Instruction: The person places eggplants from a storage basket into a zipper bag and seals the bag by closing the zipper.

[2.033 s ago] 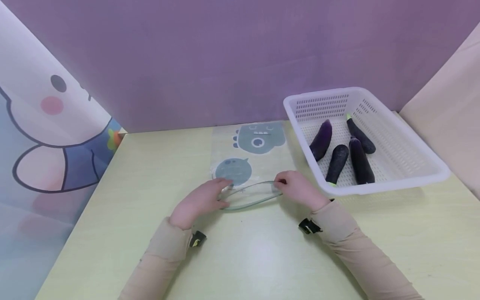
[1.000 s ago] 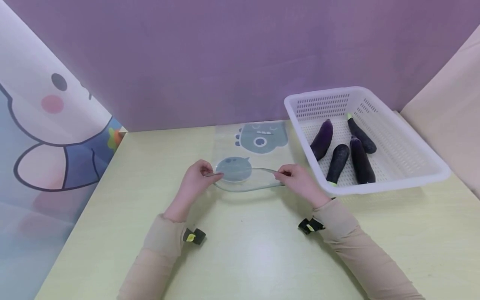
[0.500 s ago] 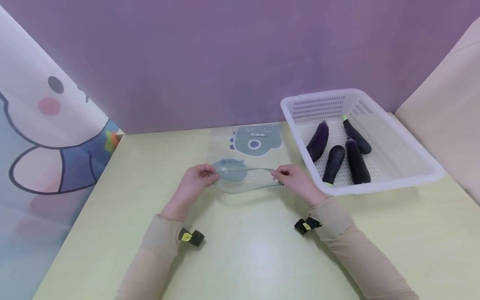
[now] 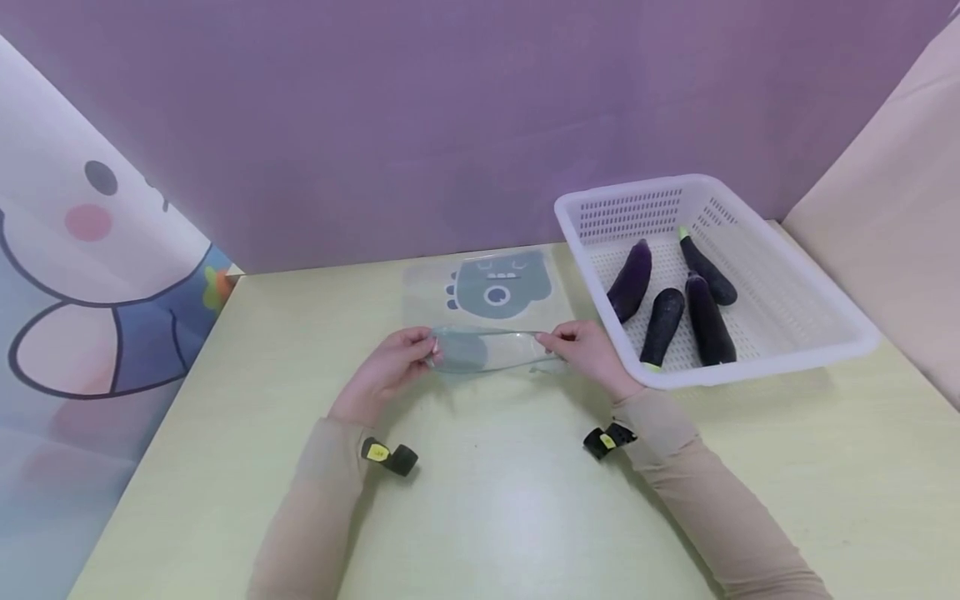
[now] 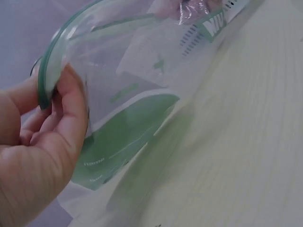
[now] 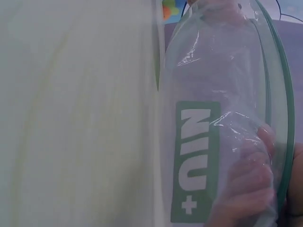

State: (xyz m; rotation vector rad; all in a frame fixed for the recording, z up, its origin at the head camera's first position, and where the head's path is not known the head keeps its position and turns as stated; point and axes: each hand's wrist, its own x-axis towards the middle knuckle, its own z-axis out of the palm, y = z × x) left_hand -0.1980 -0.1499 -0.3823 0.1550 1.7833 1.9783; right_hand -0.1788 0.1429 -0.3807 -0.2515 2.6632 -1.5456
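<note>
The left hand point(image 4: 386, 368) and right hand point(image 4: 595, 356) pinch both ends of the clear bag point(image 4: 487, 313)'s mouth. The bag stretches between their fingers, probably to hold it wide. A white basket point(image 4: 757, 374) sits right beside the right fingers.

The left wrist view crops the clear bag point(image 5: 132, 127), its small print point(image 5: 94, 162) too blurred to read.
</note>
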